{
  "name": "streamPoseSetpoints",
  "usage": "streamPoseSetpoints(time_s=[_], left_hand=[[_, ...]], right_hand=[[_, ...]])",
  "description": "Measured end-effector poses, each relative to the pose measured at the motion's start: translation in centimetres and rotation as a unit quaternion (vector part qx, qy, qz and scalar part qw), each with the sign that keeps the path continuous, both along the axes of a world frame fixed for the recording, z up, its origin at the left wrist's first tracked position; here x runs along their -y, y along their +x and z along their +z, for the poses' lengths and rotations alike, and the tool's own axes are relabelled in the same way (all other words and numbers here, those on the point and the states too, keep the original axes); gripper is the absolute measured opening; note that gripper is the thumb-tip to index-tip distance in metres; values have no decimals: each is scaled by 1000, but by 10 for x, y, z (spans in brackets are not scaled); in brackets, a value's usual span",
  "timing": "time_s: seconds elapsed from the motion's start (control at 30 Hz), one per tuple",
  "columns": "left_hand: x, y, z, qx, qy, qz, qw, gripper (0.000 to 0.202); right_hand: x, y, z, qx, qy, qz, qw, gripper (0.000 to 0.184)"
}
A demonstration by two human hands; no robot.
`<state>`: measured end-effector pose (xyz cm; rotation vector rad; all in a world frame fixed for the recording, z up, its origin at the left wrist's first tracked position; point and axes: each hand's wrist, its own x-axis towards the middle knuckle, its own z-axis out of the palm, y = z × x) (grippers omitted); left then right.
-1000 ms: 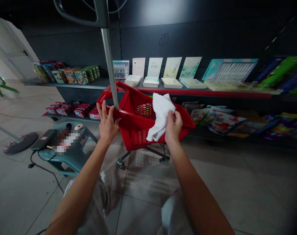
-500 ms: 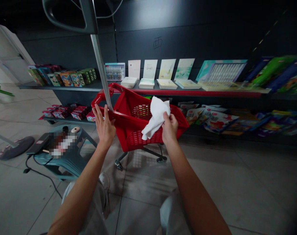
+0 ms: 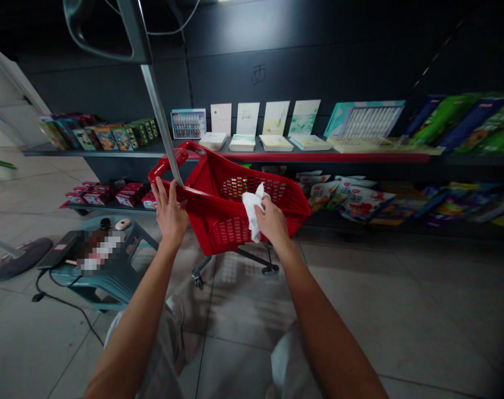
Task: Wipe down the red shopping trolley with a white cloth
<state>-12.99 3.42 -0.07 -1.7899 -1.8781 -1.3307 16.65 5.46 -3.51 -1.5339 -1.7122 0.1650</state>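
Note:
In front of me stands a red shopping cart [image 3: 218, 221] with latticed sides and dark metal legs on casters. My left hand [image 3: 171, 216] lies against its near left rim by the handle, fingers spread, gripping nothing. A white cloth [image 3: 252, 213] is pinched in my right hand [image 3: 272, 217] at the cart's near side rim. Part of the cloth hangs down over the outer side. Whether it presses on the rim I cannot tell. A metal pole [image 3: 162, 122] rises just beyond my left hand, crossing in front of the cart's handle.
A teal stool [image 3: 122, 277] at left carries a black device, cables and a blurred-out item. Behind the cart, a dark shelf [image 3: 293, 157] holds notebooks, pen sets and small boxes, with snack bags [image 3: 364, 202] below. A round pole base [image 3: 21, 257] rests on the floor at far left.
My right hand has moved slightly left and down with the cloth, which is now more bunched against the cart's near side. My left hand stays at the rim. The view has shifted a little.

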Motion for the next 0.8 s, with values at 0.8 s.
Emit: streamPoseSetpoints(time_s=[0.8], left_hand=[[41, 81, 0, 87, -43, -271, 958, 39]], right_hand=[[28, 45, 2, -407, 83, 65, 907, 41]])
